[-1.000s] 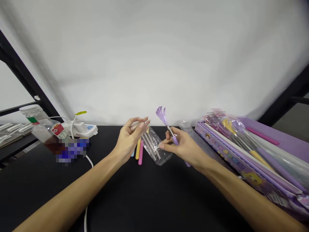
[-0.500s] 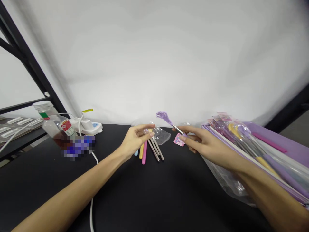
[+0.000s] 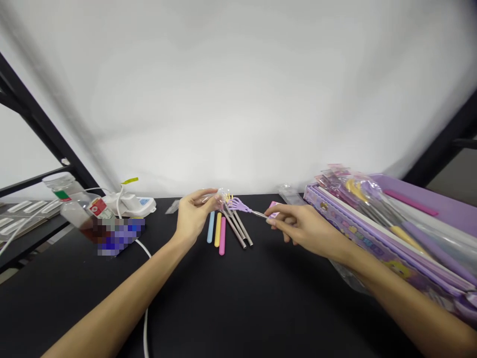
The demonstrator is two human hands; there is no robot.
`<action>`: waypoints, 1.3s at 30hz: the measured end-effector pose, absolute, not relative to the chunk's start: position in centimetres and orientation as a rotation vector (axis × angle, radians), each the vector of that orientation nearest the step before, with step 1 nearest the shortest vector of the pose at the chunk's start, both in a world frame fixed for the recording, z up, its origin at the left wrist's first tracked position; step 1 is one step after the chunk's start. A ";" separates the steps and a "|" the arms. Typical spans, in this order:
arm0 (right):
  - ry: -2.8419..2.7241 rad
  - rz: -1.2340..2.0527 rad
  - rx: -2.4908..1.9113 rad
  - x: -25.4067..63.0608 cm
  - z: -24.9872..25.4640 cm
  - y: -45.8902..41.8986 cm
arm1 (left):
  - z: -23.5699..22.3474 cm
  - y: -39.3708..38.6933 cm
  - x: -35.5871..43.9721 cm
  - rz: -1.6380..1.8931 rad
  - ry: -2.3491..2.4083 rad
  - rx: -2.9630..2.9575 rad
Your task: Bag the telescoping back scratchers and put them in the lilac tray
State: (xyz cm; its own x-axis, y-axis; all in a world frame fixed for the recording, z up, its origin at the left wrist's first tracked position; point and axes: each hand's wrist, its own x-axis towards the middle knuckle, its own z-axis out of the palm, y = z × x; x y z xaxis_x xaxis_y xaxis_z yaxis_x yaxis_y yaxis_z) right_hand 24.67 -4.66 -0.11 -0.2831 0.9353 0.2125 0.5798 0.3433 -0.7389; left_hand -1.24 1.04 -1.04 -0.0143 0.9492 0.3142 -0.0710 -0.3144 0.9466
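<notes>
My right hand (image 3: 288, 223) is closed on a purple back scratcher (image 3: 244, 206) with a claw head and a thin metal shaft; its claw points left, over several metal rods (image 3: 240, 229). Most of its grip end is hidden by my fingers. A pink card (image 3: 273, 206) shows just behind that hand. My left hand (image 3: 194, 214) pinches a crumpled clear plastic bag (image 3: 224, 193) close to the yellow claw heads (image 3: 229, 199) of the rods. Below it lie a blue handle (image 3: 210, 227), a yellow handle (image 3: 218, 229) and a pink handle (image 3: 222, 236), side by side.
At right stands a purple box (image 3: 350, 231) with packaged back scratchers (image 3: 376, 204) on top. Clear plastic wrapping (image 3: 291, 194) lies beside it. At left are a bottle (image 3: 80, 209), a power strip (image 3: 139, 205) and a white cable (image 3: 146, 328) on the black table (image 3: 238, 303).
The clear bag over the metal rods has come off them, leaving them bare. My right hand has swung the purple back scratcher from upright to nearly level, claw toward the rods.
</notes>
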 end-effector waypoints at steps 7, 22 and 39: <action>-1.906 0.913 -1.291 24.3 -0.5 -4.7 | -1.2 0.3 -0.4 1.399 0.970 1.481; -1.707 1.287 -1.105 23.6 0.6 -5.3 | -1.4 -0.6 0.6 1.271 0.907 1.445; -1.995 0.468 -1.066 22.6 -0.6 -5.4 | -1.7 -2.1 2.4 1.148 0.835 1.487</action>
State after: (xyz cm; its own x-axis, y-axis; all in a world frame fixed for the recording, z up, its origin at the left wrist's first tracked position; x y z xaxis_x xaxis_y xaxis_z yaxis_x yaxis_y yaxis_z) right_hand 22.64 -5.37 -0.56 -0.3173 0.8169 0.4816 0.5172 0.5747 -0.6341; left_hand 2.36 -2.11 -1.73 0.3009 0.9248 0.2327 -0.0630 -0.2242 0.9725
